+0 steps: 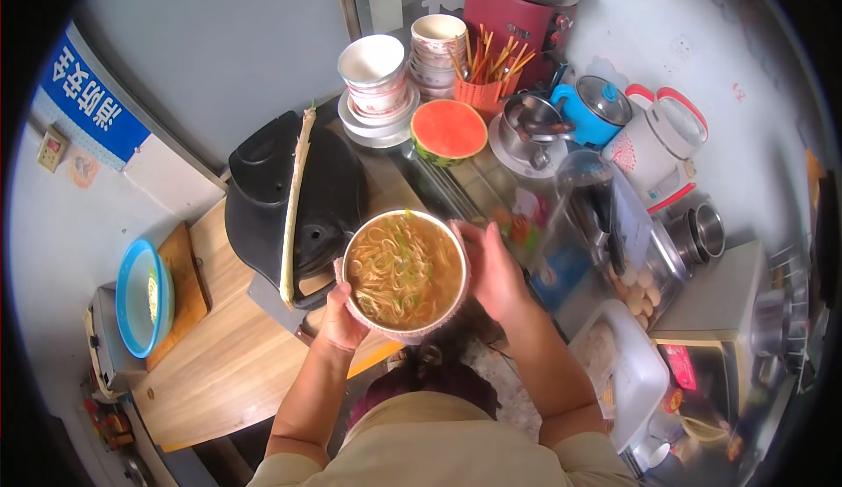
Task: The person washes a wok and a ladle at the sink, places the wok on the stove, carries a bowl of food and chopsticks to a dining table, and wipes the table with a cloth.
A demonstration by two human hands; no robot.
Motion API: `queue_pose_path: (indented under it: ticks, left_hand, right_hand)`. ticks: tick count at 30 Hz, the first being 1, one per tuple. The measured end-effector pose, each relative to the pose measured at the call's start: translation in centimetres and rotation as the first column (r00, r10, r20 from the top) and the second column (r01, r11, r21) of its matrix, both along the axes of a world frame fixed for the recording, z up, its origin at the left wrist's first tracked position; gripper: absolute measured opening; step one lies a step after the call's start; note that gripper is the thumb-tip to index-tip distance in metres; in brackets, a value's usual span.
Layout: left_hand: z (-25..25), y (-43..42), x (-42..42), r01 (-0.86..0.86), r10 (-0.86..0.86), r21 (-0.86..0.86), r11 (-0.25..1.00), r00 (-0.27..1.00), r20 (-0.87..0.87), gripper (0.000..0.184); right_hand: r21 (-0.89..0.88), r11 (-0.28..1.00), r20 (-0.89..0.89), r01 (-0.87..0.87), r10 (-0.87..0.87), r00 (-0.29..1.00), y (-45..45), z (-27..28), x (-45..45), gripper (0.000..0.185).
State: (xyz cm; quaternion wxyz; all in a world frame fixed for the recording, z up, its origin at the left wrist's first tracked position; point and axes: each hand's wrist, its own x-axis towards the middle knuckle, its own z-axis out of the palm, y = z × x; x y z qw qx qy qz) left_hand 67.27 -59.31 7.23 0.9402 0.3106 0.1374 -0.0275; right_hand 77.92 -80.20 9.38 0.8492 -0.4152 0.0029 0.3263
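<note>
A round bowl of noodle soup [405,272] with green bits on top is held up in front of my body, over the front edge of the wooden counter. My left hand [340,319] grips its lower left side, with the thumb near the rim. On the right side, my right hand [493,268] is cupped against the bowl, its fingers partly hidden behind it. A pinkish cloth or cover shows round the bowl's outside. Just behind and left lies a black appliance [329,193] with a long pale stalk [296,206] resting across it.
Behind are stacked bowls [373,62], half a watermelon [449,129], an orange chopstick basket [484,92] and a blue kettle [596,110]. Eggs [633,296] and a white tub [627,382] are at right. A blue-rimmed basin [140,298] leans on a wooden board [182,290] at left.
</note>
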Motion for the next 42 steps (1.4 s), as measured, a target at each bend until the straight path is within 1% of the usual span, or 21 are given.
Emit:
queue_pose_path:
  ticks: [3, 6, 8, 10, 12, 13, 14, 15, 16, 18, 19, 21, 24, 26, 27, 29, 32, 33, 36, 39, 42]
  left_hand:
    - [-0.4, 0.6, 0.4, -0.019, 0.020, -0.021, 1.000, 1.000, 0.016, 0.081]
    - [-0.4, 0.9, 1.0, -0.064, 0.065, -0.023, 0.998, 0.997, 0.052, 0.076]
    - [-0.3, 1.1, 1.2, -0.105, 0.107, -0.025, 0.994, 0.993, 0.058, 0.071]
    - [-0.6, 1.5, 1.3, -0.097, 0.099, -0.037, 0.995, 0.994, 0.050, 0.067]
    - [-1.0, 1.9, 1.4, -0.109, 0.110, -0.041, 0.993, 0.993, 0.032, 0.063]
    - [-1.1, 2.0, 1.4, -0.123, 0.124, -0.038, 0.992, 0.992, 0.019, 0.062]
    - [-1.2, 2.1, 1.4, -0.139, 0.139, -0.036, 0.990, 0.990, 0.005, 0.061]
    - [-1.1, 2.3, 1.3, -0.141, 0.141, -0.048, 0.989, 0.990, 0.001, 0.060]
    - [-1.1, 2.3, 1.3, -0.149, 0.149, -0.044, 0.988, 0.989, -0.006, 0.060]
    - [-1.1, 2.4, 1.3, -0.165, 0.165, -0.034, 0.986, 0.986, -0.020, 0.059]
    - [-1.2, 2.5, 1.3, -0.171, 0.170, -0.044, 0.984, 0.985, -0.030, 0.058]
    - [-1.8, 2.7, 1.3, -0.162, 0.161, -0.023, 0.987, 0.987, -0.006, 0.063]
    - [-1.7, 2.7, 1.4, -0.171, 0.171, -0.008, 0.985, 0.985, 0.004, 0.066]
    - [-2.0, 2.9, 1.5, -0.169, 0.169, -0.007, 0.986, 0.986, 0.007, 0.067]
    - [-1.4, 2.8, 1.6, -0.167, 0.169, -0.075, 0.983, 0.985, 0.021, 0.057]
    - [-1.3, 2.8, 1.6, -0.181, 0.182, -0.076, 0.981, 0.983, 0.006, 0.058]
    - [-1.3, 2.8, 1.7, -0.184, 0.186, -0.076, 0.980, 0.983, 0.009, 0.059]
    - [-1.2, 2.8, 1.7, -0.185, 0.186, -0.075, 0.980, 0.983, 0.010, 0.060]
    - [-1.0, 2.8, 1.6, -0.177, 0.178, -0.072, 0.982, 0.984, 0.001, 0.063]
    - [-1.3, 2.8, 1.6, -0.167, 0.169, -0.064, 0.984, 0.985, 0.020, 0.063]
    - [-1.1, 2.7, 1.5, -0.171, 0.173, -0.064, 0.983, 0.985, 0.022, 0.062]
  right_hand:
    - [-0.146, 0.989, -0.012, 0.001, -0.003, 1.000, 0.3, -0.2, 1.7, 0.068]
    - [-0.394, 0.918, 0.101, 0.053, -0.014, 0.995, 0.6, 0.5, 3.9, 0.069]
    - [-0.448, 0.888, 0.202, 0.099, -0.007, 0.979, 0.8, 2.1, 6.1, 0.065]
    - [-0.442, 0.873, 0.350, 0.207, -0.045, 0.936, 1.2, 3.2, 8.8, 0.055]
    - [-0.438, 0.830, 0.493, 0.345, -0.099, 0.864, 2.0, 4.2, 11.8, 0.041]
    - [-0.415, 0.812, 0.559, 0.410, -0.127, 0.819, 2.6, 4.6, 13.7, 0.030]
    - [-0.367, 0.800, 0.622, 0.475, -0.169, 0.765, 2.9, 4.2, 15.7, 0.026]
    - [-0.360, 0.717, 0.724, 0.598, -0.190, 0.663, 3.5, 4.0, 18.0, 0.023]
    - [-0.376, 0.636, 0.805, 0.674, -0.135, 0.577, 3.7, 4.3, 19.9, 0.025]
    - [-0.288, 0.484, 0.924, 0.826, -0.086, 0.372, 4.6, 5.4, 22.2, 0.024]
    - [-0.281, 0.392, 0.949, 0.876, -0.020, 0.314, 5.0, 5.5, 23.6, 0.025]
    - [-0.229, 0.200, 0.970, 0.952, 0.125, 0.207, 5.8, 5.5, 25.8, 0.027]
    - [-0.170, -0.015, 0.973, 0.985, 0.158, 0.170, 7.6, 6.2, 26.3, 0.029]
    - [-0.239, -0.081, 0.958, 0.968, 0.146, 0.249, 8.2, 6.4, 27.0, 0.031]
    - [-0.264, -0.111, 0.951, 0.958, 0.138, 0.278, 8.5, 6.6, 27.2, 0.031]
    - [-0.312, -0.171, 0.934, 0.935, 0.125, 0.335, 8.9, 6.8, 27.8, 0.030]
    - [-0.331, -0.195, 0.926, 0.923, 0.123, 0.357, 8.9, 7.0, 28.4, 0.027]
    - [-0.325, -0.179, 0.928, 0.929, 0.130, 0.350, 8.7, 6.9, 28.8, 0.022]
    - [-0.254, -0.087, 0.957, 0.963, 0.119, 0.263, 8.4, 6.5, 29.2, 0.019]
    - [-0.004, 0.064, 0.996, 0.998, 0.091, -0.002, 7.8, 7.1, 29.7, 0.018]
    - [0.104, 0.213, 0.989, 0.972, -0.123, -0.079, 8.0, 11.1, 27.1, 0.016]
